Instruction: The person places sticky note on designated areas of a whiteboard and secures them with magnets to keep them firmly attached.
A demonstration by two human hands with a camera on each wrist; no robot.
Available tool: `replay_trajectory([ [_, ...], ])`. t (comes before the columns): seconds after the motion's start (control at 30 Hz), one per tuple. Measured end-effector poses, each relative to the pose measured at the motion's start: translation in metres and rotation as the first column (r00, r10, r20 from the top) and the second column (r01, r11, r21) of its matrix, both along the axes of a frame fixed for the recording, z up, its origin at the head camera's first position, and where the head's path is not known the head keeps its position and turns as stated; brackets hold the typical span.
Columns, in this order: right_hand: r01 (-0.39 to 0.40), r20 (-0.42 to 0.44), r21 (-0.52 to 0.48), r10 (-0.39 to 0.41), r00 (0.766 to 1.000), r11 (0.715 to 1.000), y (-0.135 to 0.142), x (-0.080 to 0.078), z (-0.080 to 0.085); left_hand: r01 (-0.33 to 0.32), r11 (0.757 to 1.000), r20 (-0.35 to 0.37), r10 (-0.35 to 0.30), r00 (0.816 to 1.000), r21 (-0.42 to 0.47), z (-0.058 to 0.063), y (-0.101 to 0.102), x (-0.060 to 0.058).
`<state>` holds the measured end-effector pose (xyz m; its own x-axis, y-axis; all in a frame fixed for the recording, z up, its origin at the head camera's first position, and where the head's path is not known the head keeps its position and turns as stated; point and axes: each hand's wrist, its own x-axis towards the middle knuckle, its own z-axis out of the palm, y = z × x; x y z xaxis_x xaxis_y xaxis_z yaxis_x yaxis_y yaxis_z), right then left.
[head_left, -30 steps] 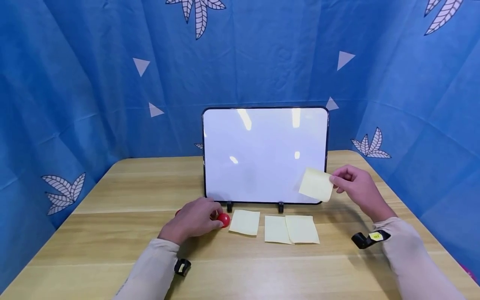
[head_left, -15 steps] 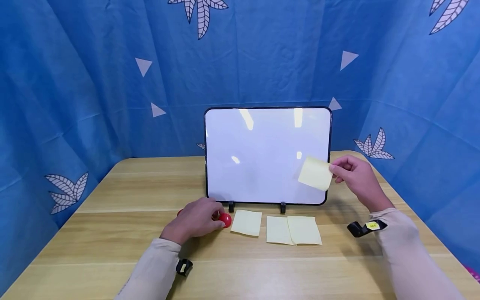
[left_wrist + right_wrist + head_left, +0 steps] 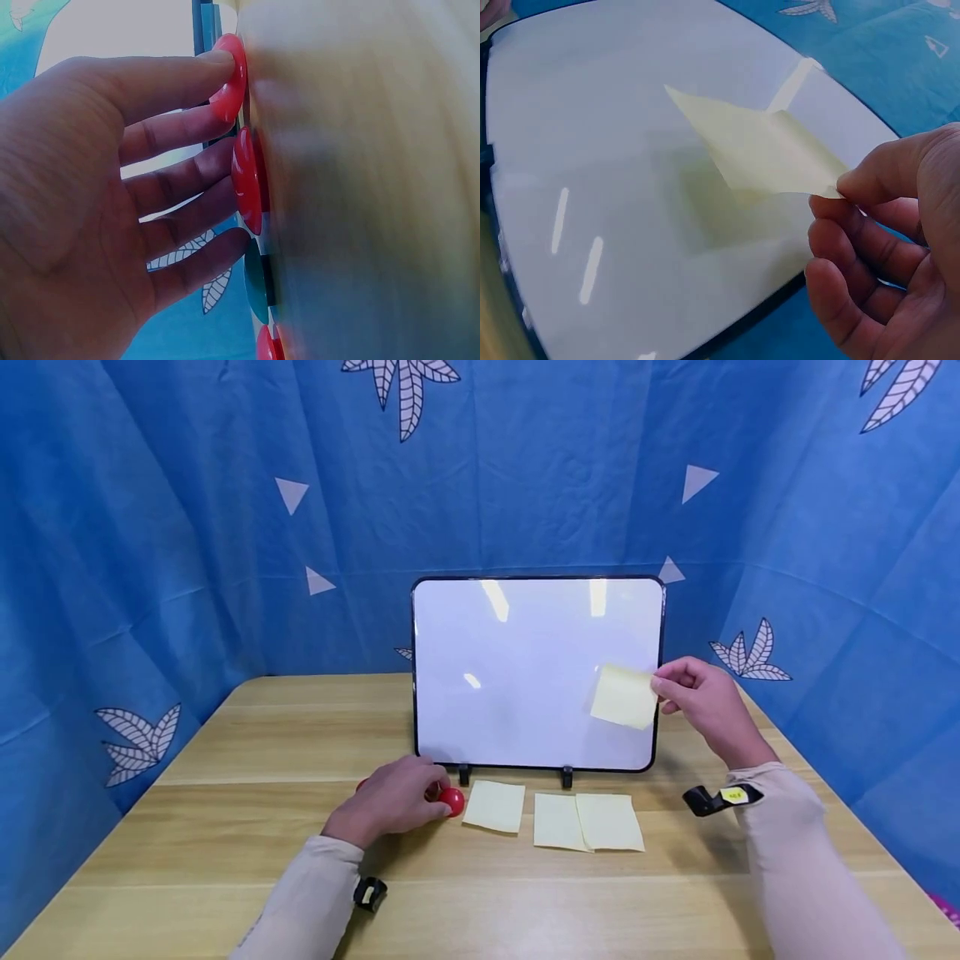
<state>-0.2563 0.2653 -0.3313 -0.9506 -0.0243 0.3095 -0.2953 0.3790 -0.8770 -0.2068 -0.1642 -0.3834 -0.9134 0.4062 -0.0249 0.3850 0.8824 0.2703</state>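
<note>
In the head view my right hand (image 3: 705, 706) pinches a pale yellow sticky note (image 3: 622, 697) by its right edge, in front of the whiteboard's lower right part. Its reflection shows on the glossy surface in the right wrist view, where the note (image 3: 772, 154) bends slightly. Low over the table, my left hand (image 3: 390, 802) holds a round red magnet (image 3: 452, 802) between thumb and index finger. Beneath the other fingers, the left wrist view shows another red magnet (image 3: 249, 180), a green magnet (image 3: 257, 281) and part of a further red one (image 3: 267, 345) in a row.
The black-framed whiteboard (image 3: 517, 652) stands upright on small black feet (image 3: 567, 777) on the wooden table (image 3: 495, 910). Before it lie three sticky notes: one alone (image 3: 495, 807), and a left one (image 3: 558, 822) overlapped by a right one (image 3: 611, 822). Blue curtain (image 3: 525, 468) surrounds the table.
My right hand has raised the sticky note along the whiteboard's right side and shifted it slightly left. The left hand stays in place with the red magnet.
</note>
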Motion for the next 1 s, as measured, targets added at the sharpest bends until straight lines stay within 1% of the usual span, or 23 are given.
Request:
replay_trajectory([
  [0.27,0.013,-0.013,0.005,-0.013,1.000,1.000,-0.006,-0.008,0.007,-0.008,1.000,0.005,0.008,1.000,0.006,-0.002,0.000,-0.001],
  [0.4,0.006,-0.029,0.012,-0.006,1.000,1.000,-0.007,-0.009,0.008,-0.013,1.000,0.007,0.013,1.000,0.012,-0.002,-0.001,0.000],
  [0.5,0.018,-0.035,-0.006,-0.018,0.999,1.000,-0.008,-0.009,0.007,-0.016,1.000,0.011,0.016,1.000,0.020,-0.002,0.000,0.000],
  [0.6,0.048,-0.043,-0.031,-0.049,0.998,0.998,-0.012,-0.009,0.007,-0.017,1.000,0.009,0.017,1.000,0.025,-0.002,0.000,0.001],
  [0.77,0.113,-0.083,-0.078,-0.119,0.989,0.991,-0.019,-0.009,0.007,-0.012,0.999,0.001,0.012,1.000,0.037,-0.002,-0.001,0.002],
  [0.87,0.164,-0.106,-0.109,-0.175,0.979,0.980,-0.022,-0.009,0.006,-0.008,0.999,-0.004,0.008,1.000,0.035,-0.001,0.000,0.001],
  [1.0,0.236,-0.132,-0.135,-0.253,0.958,0.962,-0.025,-0.011,0.004,-0.008,1.000,-0.010,0.008,1.000,0.019,0.000,0.001,0.000],
])
